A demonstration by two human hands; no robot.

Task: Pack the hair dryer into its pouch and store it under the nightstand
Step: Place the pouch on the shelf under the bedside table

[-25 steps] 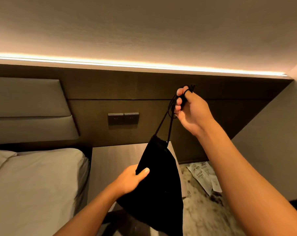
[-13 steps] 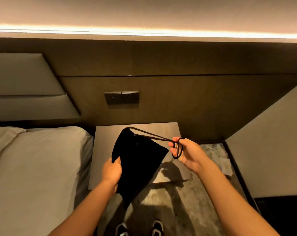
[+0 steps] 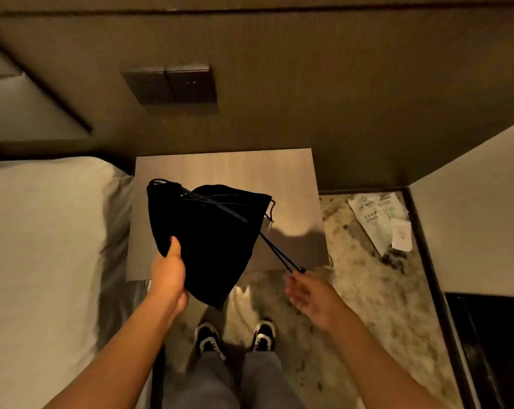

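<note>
1. Black fabric, the pouch point(image 3: 211, 237) hangs in the air over the front half of the nightstand point(image 3: 229, 169), clear of its wooden top.
2. Its long axis runs on a slant: the gathered mouth sits at the upper left, toward the bed point(image 3: 43, 231), and the pointed bottom corner aims down and to the right, toward the person's shoes point(image 3: 235, 338).
3. The left hand point(image 3: 168, 276) grips the pouch along its left edge; the thumb lies pressed on the front of the cloth, and the other fingers are hidden behind it.
4. A drawstring point(image 3: 279, 252) runs from the mouth across the front of the pouch and on, taut, down to the right.
5. The right hand point(image 3: 308, 293) is held palm up, fingers loosely curled; the cord's end sits at its fingertips, though whether it is pinched or merely resting there cannot be told through the blur.
6. Paper packets point(image 3: 379, 222) lie on the mottled floor point(image 3: 367, 290) to the right of the nightstand.
</note>
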